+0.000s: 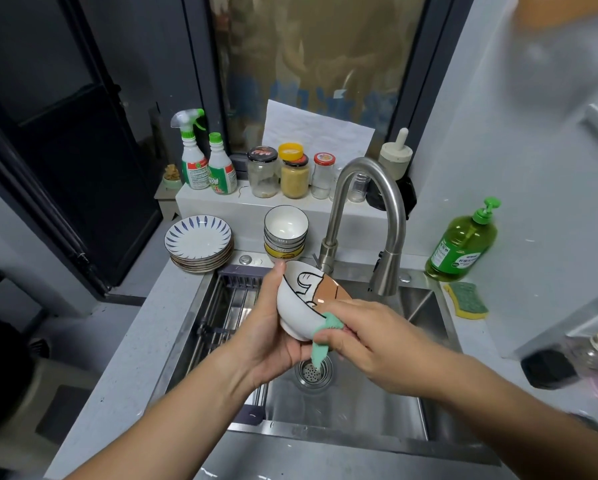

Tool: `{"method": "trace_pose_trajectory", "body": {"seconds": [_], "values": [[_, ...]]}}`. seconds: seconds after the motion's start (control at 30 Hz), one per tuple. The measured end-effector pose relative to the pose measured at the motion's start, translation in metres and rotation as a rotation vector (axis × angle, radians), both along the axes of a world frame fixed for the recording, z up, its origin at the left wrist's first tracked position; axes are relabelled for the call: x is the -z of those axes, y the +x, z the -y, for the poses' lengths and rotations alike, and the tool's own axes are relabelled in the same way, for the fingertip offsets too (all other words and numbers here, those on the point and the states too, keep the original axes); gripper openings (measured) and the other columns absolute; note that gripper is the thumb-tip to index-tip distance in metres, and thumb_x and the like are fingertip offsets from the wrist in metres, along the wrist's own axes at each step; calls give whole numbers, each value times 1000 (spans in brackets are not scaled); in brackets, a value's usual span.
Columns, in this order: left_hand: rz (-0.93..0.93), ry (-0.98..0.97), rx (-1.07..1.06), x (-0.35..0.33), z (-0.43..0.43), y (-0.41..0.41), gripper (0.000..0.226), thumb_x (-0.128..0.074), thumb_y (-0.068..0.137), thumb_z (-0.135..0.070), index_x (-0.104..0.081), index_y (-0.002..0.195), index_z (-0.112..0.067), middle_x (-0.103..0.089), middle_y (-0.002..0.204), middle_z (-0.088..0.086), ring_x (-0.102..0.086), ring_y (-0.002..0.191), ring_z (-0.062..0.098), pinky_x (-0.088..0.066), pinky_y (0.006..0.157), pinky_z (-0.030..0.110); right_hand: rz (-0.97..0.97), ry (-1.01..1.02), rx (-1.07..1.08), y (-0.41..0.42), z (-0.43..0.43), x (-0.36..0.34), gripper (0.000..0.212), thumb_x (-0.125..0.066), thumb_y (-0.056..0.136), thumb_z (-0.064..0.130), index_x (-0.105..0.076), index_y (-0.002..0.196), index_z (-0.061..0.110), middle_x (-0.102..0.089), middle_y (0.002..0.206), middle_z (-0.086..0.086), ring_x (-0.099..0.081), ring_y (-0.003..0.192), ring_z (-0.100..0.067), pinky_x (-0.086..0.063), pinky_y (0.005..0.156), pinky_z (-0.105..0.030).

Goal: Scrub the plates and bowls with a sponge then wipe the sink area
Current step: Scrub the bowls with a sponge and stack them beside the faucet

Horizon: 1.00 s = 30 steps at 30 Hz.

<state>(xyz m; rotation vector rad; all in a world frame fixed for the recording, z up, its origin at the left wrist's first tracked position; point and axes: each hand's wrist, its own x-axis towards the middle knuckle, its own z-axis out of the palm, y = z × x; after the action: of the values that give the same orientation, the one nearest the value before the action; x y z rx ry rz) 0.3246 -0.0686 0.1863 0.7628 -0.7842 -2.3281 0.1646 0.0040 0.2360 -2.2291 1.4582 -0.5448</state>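
Scrubbing step | left hand (273, 329) gripped tilted bowl (299, 301) over sink (359, 410) | right hand (372, 337) pinched green cloth (325, 332) against its outside | next move likely needed bowl rotated

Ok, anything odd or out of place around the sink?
One thing: the right hand rubs the white cartoon-print bowl with a teal cloth, while the yellow-and-green sponge lies unused on the grey counter right of the steel sink.

Labels on spray bottle (194, 169), black jar lid (262, 153), soap bottle (458, 259), all too blurred, nothing legible
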Motion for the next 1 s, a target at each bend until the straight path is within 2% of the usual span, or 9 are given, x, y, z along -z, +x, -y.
{"method": "trace_pose_trajectory", "body": {"seconds": [0.13, 0.2, 0.33, 0.5, 0.6, 0.7, 0.77, 0.87, 1.0], "values": [[32, -186, -76, 3, -6, -10, 73, -59, 77, -75, -77, 112, -13, -72, 107, 20, -71, 91, 30, -57, 74, 39, 222, -24, 127, 9, -4, 6, 21, -50, 96, 44, -49, 78, 33, -52, 70, 13, -52, 67, -6, -38, 63, -25], [25, -180, -89, 0, -1, -7, 78, -58, 76, -78, -77, 114, -12, -72, 114, 20, -71, 98, 32, -57, 82, 42, 172, -70, 82, 6, -3, 4, 16, -51, 96, 48, -52, 84, 36, -53, 74, 17, -51, 73, -7, -39, 67, -25], [54, -34, 68, -7, 18, 8, 92, -42, 72, -86, -80, 111, -12, -72, 119, 22, -73, 101, 38, -59, 84, 51, -47, -157, -68, -13, 2, 5, 32, -52, 97, 43, -64, 104, 14, -66, 95, 2, -61, 94, -20, -44, 93, -35], [58, 19, 153, 6, 16, 7, 101, -54, 70, -89, -68, 133, -11, -63, 136, 25, -68, 113, 42, -56, 93, 56, 26, -35, 26, -21, -2, 23, 38, -45, 95, 47, -62, 100, 13, -62, 90, 3, -54, 85, -15, -44, 80, -34], [153, -159, 23, 23, 5, -7, 94, -89, 59, -59, -54, 139, -23, -69, 128, 14, -73, 100, 30, -64, 76, 44, 139, 16, 159, -19, -4, 34, 32, -50, 94, 46, -59, 93, 15, -58, 81, 3, -53, 74, -13, -46, 69, -40], [174, -185, -88, 30, -3, -13, 106, -94, 56, -56, -48, 142, -14, -72, 111, 15, -73, 87, 27, -60, 64, 37, 208, 49, 156, -9, -5, 35, 25, -54, 96, 38, -57, 90, 14, -56, 79, 4, -52, 75, -15, -44, 68, -31], [147, -84, -50, 22, -1, -9, 104, -85, 62, -64, -53, 139, -2, -69, 120, 23, -72, 95, 34, -62, 69, 43, 114, 19, 80, -9, -5, 32, 22, -51, 99, 40, -58, 96, 19, -58, 86, 9, -52, 84, -10, -43, 84, -24], [113, 30, 93, 15, 9, 2, 88, -63, 70, -74, -71, 126, -5, -65, 133, 29, -69, 107, 43, -61, 84, 57, -133, -103, -79, -26, -2, 34, 26, -50, 99, 40, -62, 115, 22, -66, 110, 12, -58, 108, -6, -26, 119, -35], [119, 176, 274, 17, 18, 9, 99, -46, 71, -88, -75, 123, -9, -60, 138, 30, -65, 115, 48, -47, 98, 67, -264, -99, -161, -34, -1, 38, 32, -47, 99, 41, -62, 119, 21, -66, 113, 10, -59, 116, -9, -15, 125, -38]]}}
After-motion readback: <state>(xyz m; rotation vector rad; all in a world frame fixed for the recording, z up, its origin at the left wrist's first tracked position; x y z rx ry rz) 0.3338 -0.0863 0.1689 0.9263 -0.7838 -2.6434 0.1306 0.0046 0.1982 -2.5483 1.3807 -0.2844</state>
